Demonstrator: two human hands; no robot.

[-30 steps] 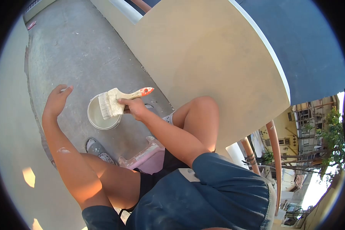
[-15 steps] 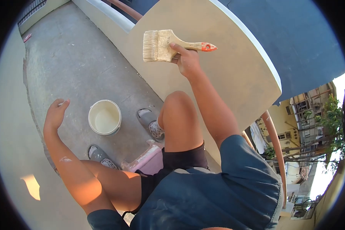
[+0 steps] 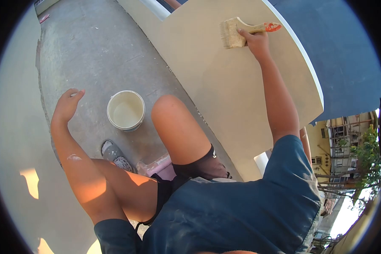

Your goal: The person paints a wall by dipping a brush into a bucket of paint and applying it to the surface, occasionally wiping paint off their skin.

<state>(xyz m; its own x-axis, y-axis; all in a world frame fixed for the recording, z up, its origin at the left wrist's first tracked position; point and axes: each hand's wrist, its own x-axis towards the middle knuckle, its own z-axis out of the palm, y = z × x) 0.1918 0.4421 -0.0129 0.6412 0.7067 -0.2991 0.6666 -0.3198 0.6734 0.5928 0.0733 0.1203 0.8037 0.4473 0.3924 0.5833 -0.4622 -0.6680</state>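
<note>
In my right hand (image 3: pixel 256 42) is a wide paintbrush (image 3: pixel 235 34) with cream-coated bristles, a pale wooden handle and an orange-red handle end. My fingers wrap round it where the handle meets the bristle band. Its bristles point left and lie against the beige wall (image 3: pixel 237 80) in this view. Over on the left, my left hand (image 3: pixel 67 106) hangs above the grey floor with nothing in it, the thumb apart from loosely bent fingers. Between my left hand and my knee stands a white bucket (image 3: pixel 142 111), with pale paint inside.
A pink plastic stool (image 3: pixel 161 164) is beneath me, close to my slippered foot (image 3: pixel 112 153). The concrete floor (image 3: pixel 89 46) runs between the beige wall and a pale wall (image 3: pixel 17 127) on the left. A blue surface (image 3: pixel 326 55) lies beyond the white wall edge.
My right hand has carried the brush to the right and slightly up along the wall. My left hand has shifted slightly up, and my right knee has swung left, hiding one foot.
</note>
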